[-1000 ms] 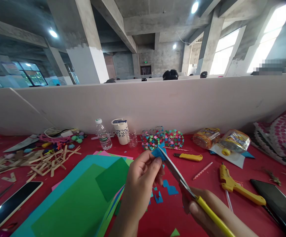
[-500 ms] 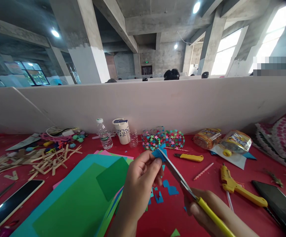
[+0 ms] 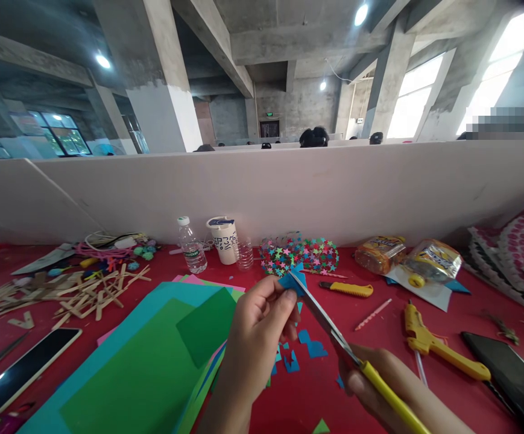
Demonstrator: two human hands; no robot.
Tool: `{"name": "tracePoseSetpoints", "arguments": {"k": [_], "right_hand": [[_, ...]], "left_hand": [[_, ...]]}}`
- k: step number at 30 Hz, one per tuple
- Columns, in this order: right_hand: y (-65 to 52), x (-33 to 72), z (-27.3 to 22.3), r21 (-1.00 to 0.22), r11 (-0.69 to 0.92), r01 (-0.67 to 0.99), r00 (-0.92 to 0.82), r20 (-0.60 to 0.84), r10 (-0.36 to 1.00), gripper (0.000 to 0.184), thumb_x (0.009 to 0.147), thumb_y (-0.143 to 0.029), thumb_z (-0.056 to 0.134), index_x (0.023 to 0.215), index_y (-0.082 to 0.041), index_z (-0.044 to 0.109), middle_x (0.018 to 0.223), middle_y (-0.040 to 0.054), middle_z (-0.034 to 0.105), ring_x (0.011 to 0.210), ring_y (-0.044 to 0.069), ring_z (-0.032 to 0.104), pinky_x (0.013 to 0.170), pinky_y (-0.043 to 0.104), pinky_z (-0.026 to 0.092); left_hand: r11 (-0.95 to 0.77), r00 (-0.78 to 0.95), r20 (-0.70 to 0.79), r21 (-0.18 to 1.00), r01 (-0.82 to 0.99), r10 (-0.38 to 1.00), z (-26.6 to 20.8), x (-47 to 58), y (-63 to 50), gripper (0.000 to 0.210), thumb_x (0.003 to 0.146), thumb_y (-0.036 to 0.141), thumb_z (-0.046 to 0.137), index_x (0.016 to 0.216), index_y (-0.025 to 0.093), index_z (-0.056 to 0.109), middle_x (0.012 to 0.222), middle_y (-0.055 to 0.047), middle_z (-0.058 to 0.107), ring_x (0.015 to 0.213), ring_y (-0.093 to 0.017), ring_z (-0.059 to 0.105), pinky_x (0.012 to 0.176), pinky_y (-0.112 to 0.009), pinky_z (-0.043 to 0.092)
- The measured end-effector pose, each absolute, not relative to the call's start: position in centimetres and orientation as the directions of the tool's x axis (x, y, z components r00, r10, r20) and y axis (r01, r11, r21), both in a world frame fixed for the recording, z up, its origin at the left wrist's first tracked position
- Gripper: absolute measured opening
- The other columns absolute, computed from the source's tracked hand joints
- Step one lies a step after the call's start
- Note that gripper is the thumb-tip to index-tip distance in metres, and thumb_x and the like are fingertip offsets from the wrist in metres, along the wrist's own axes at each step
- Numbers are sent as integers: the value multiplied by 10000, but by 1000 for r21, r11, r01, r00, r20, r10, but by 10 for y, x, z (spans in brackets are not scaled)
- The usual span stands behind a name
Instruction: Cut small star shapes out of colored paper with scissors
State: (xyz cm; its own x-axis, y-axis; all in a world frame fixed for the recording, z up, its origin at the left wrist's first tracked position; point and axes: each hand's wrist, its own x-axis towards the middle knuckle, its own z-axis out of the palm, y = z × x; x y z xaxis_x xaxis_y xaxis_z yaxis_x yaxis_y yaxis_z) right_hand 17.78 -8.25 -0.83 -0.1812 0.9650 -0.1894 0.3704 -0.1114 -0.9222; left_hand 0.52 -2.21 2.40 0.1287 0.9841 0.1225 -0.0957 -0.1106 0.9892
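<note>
Between the thumb and fingers of my left hand [image 3: 262, 325] is a small piece of blue paper [image 3: 292, 282]. My right hand [image 3: 379, 380] is closed round the yellow handles of a pair of scissors [image 3: 329, 325]. Their metal blades point up and left, with the tips at the blue paper. Below my hands, several blue paper scraps [image 3: 316, 348] lie on the red table [image 3: 289, 404]. Coloured paper sheets [image 3: 139, 355], green on top of blue, are stacked left of my left hand.
At the back stand a water bottle [image 3: 192, 250], a cup [image 3: 223, 241] and a pile of star sequins [image 3: 320, 255]. Rightward lie a utility knife [image 3: 350, 289], glue gun [image 3: 442, 349] and black phone-like slab [image 3: 510, 380]. Wooden sticks [image 3: 103, 292] and a phone [image 3: 26, 374] lie left. A white partition [image 3: 262, 193] stands behind.
Almost nothing differs. Both hands, the blue paper and the scissors keep the same place; the camera view has shifted very slightly.
</note>
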Motion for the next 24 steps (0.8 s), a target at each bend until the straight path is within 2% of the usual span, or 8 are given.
{"name": "tracePoseSetpoints", "arguments": {"k": [4,9,14,16,19,21,24], "right_hand": [[-81,178,-10,-918,-24,395,-198,-111,974,722,700,-969,353,651,-250,365,647,-65,308,601,150,255,560,300,227],[-80,180,-25,-922,-24,387,-174,-98,980,772,691,-984,305,663,-229,461,669,-48,337,614,162,293,572,296,259],[-77,191,-39,-898,27,438,-168,-52,984,706,764,-902,415,673,-216,554,657,-37,398,614,163,332,540,267,317],[-77,196,-42,-880,19,475,-183,-78,980,668,803,-853,448,702,-206,585,687,-28,451,636,168,380,563,263,347],[-81,200,-45,-865,-47,500,-160,-145,976,670,818,-832,463,866,-190,651,771,-5,524,652,169,420,561,258,365],[-84,201,-46,-863,-94,497,-164,-200,966,706,816,-837,458,988,-181,654,774,-9,516,590,147,387,497,245,338],[-89,201,-45,-890,-119,440,-192,-223,956,719,826,-834,446,1028,-173,646,711,-39,454,522,122,332,458,235,298]], "left_hand": [[-109,133,121,989,-95,984,24,6,-22,209,858,309,605,702,171,593,568,42,552,472,-64,492,481,-168,373],[-99,139,112,990,-98,984,24,5,-22,201,859,311,606,713,173,598,562,40,550,476,-70,485,480,-175,369],[-170,180,174,985,-36,968,20,-4,-16,225,864,343,620,709,181,603,586,26,563,539,-96,508,516,-193,403],[-223,142,222,975,-11,965,20,-7,-14,221,865,354,628,721,188,608,582,31,556,549,-100,510,524,-195,404],[-221,64,222,975,-28,973,21,-7,-13,192,857,327,621,720,193,608,554,45,544,516,-89,490,507,-188,387],[-201,48,204,978,-52,978,23,-4,-14,185,834,320,629,703,192,604,539,47,547,495,-87,483,494,-188,382],[-176,23,178,981,-83,984,26,0,-18,166,807,316,638,702,192,607,518,49,545,472,-90,483,483,-194,387]]}}
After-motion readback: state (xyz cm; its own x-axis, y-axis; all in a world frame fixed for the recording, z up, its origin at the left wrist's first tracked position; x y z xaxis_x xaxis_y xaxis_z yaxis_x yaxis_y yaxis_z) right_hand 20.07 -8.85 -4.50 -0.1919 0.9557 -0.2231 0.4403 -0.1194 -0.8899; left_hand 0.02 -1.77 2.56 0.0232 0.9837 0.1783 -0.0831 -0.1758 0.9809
